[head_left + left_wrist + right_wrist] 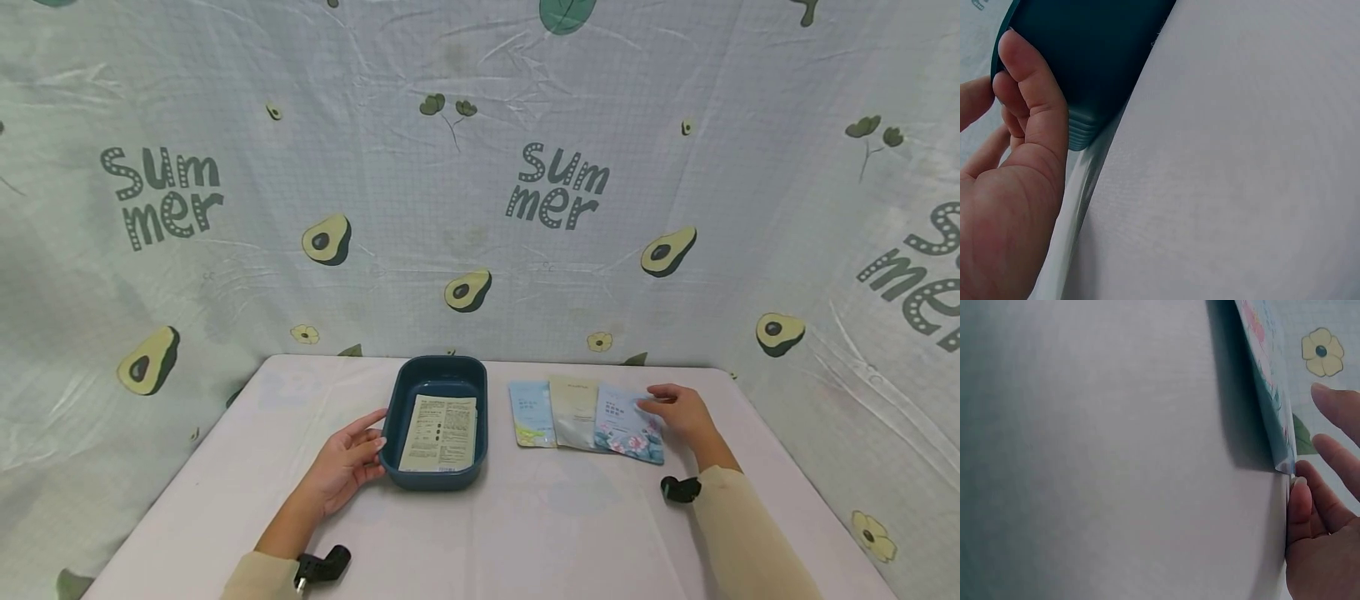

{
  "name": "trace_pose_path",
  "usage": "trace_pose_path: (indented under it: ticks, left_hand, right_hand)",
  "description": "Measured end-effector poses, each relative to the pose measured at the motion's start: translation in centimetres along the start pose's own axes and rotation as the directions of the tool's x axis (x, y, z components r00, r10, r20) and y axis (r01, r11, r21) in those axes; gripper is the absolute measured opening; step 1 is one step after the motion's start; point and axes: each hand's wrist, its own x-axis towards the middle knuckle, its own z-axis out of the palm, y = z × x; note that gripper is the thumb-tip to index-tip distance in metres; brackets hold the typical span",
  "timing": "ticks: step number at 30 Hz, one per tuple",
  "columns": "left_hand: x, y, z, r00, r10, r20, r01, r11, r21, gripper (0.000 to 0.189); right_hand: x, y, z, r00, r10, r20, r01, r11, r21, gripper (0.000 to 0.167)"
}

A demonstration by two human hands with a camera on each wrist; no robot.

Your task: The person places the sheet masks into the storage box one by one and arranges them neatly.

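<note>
Near the middle of the table stands a dark blue plastic basin (433, 481). A cream sachet (438, 433) with printed text lies flat inside it. My left hand (347, 467) holds the basin's left rim; in the left wrist view its fingers (1038, 94) bend against the outer wall. To the right, three flat sachets lie side by side with overlapping edges: a light blue one (532, 414), a beige one (573, 412) and a blue floral one (628, 423). My right hand (682, 414) touches the floral sachet's right edge, its thumb and fingers apart.
A white table (525, 533) carries everything. Behind and beside it hangs a pale curtain (405, 175) printed with avocados, flowers and lettering. A black wrist camera (324, 565) sits on the left wrist, another camera (680, 490) on the right.
</note>
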Motion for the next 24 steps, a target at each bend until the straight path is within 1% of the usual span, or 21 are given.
trace_pose_path:
  ticks: [6, 10, 16, 20, 24]
  left_hand:
    - [0.00, -0.02, 0.09, 1.000, -0.001, -0.004, 0.001, 1.000, 0.003, 0.064]
    - [-0.03, 0.07, 0.12, 1.000, -0.003, -0.005, 0.003, 1.000, 0.003, 0.064]
    - [-0.06, 0.16, 0.09, 1.000, 0.000, -0.001, 0.000, 1.000, 0.009, 0.065]
    - [-0.08, 0.16, 0.12, 1.000, 0.004, 0.005, -0.004, 1.000, 0.006, 0.065]
    - [-0.16, 0.04, 0.08, 1.000, 0.005, 0.008, -0.005, 1.000, 0.001, 0.064]
  right_hand:
    - [0.22, 0.24, -0.19, 0.999, -0.024, 0.033, 0.025, 0.999, -0.042, 0.065]
    - [0.45, 0.24, -0.28, 0.998, -0.014, 0.064, 0.018, 0.998, -0.059, 0.069]
    - [0.42, -0.27, -0.51, 0.996, 0.008, 0.089, -0.001, 0.997, -0.081, 0.072]
    - [0.40, -0.57, -0.41, 0.993, 0.036, 0.109, -0.026, 0.995, -0.097, 0.073]
    - [0.26, -0.71, -0.28, 0.991, 0.046, 0.122, -0.033, 0.993, -0.109, 0.073]
